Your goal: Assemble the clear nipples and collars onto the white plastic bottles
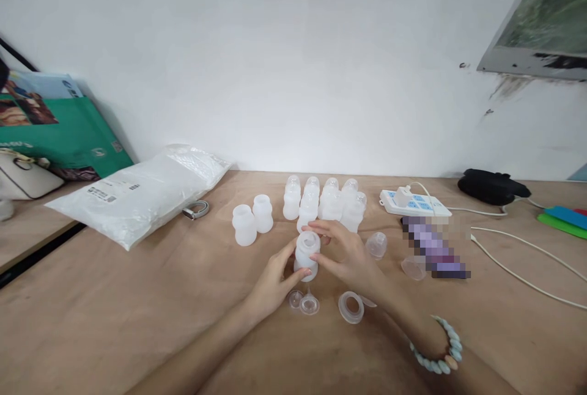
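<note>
A small white baby bottle stands upright in front of me, a collar ring at its neck. My left hand is closed around the bottle's lower body. With the fingers and thumb of my right hand, I grip the ring. Two clear bottle nipples lie just below, and a loose collar ring rests under my right wrist. Two open bottles stand to the left. Several capped bottles are grouped behind; my right hand partly hides them. Two clear caps lie to the right.
A pixelated purple object lies right of the caps. Behind it are a power strip, white cables and a black case. On the left are a white plastic parcel, a metal-buckled strap and a green bag.
</note>
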`<action>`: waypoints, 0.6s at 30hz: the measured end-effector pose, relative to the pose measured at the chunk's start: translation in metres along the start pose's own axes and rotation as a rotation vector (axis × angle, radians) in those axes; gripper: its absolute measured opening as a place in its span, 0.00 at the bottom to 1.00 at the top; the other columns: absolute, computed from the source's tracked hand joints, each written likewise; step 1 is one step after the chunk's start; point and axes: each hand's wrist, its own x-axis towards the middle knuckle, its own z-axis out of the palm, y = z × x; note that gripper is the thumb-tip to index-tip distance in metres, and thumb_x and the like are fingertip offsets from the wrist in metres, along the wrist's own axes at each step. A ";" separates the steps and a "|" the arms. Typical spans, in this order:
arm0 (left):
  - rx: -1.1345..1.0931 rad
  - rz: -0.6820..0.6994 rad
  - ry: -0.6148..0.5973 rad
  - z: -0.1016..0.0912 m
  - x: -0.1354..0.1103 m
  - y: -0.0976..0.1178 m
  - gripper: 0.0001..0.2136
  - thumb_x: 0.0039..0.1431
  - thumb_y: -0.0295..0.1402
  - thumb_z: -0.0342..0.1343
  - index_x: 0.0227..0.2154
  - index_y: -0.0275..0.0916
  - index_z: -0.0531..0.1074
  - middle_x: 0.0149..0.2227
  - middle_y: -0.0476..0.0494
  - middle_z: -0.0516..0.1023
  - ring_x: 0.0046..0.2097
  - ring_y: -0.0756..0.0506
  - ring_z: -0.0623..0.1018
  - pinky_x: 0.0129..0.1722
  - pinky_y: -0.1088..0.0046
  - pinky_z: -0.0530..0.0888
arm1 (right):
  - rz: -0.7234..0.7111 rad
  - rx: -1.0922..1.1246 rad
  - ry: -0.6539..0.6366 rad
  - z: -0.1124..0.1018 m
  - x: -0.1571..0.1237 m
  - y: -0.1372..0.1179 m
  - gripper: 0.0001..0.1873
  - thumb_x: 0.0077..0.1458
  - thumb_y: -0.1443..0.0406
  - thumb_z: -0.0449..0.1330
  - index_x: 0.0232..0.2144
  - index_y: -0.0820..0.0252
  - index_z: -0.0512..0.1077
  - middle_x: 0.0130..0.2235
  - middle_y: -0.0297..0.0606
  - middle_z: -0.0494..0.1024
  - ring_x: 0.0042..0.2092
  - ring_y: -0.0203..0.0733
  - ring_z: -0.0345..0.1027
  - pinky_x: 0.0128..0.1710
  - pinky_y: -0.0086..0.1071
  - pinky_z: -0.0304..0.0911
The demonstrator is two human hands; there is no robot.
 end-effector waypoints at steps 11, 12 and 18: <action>-0.040 0.035 -0.025 0.004 0.005 0.002 0.26 0.61 0.37 0.59 0.61 0.38 0.63 0.50 0.40 0.78 0.51 0.37 0.75 0.49 0.64 0.71 | 0.132 0.227 0.102 0.004 -0.008 0.011 0.17 0.53 0.67 0.65 0.45 0.54 0.71 0.48 0.39 0.79 0.46 0.43 0.72 0.47 0.38 0.67; -0.043 0.042 -0.029 0.004 0.006 0.002 0.26 0.61 0.37 0.59 0.61 0.38 0.64 0.51 0.39 0.78 0.52 0.37 0.75 0.50 0.63 0.71 | 0.147 0.252 0.108 0.003 -0.008 0.011 0.16 0.53 0.66 0.65 0.45 0.54 0.70 0.48 0.39 0.79 0.47 0.43 0.72 0.47 0.38 0.67; -0.060 0.061 -0.053 0.007 0.014 0.005 0.26 0.61 0.36 0.59 0.61 0.39 0.63 0.58 0.37 0.73 0.56 0.37 0.73 0.56 0.61 0.68 | 0.124 0.181 0.094 -0.004 -0.010 0.015 0.19 0.52 0.68 0.65 0.47 0.54 0.70 0.48 0.39 0.78 0.47 0.44 0.71 0.47 0.39 0.66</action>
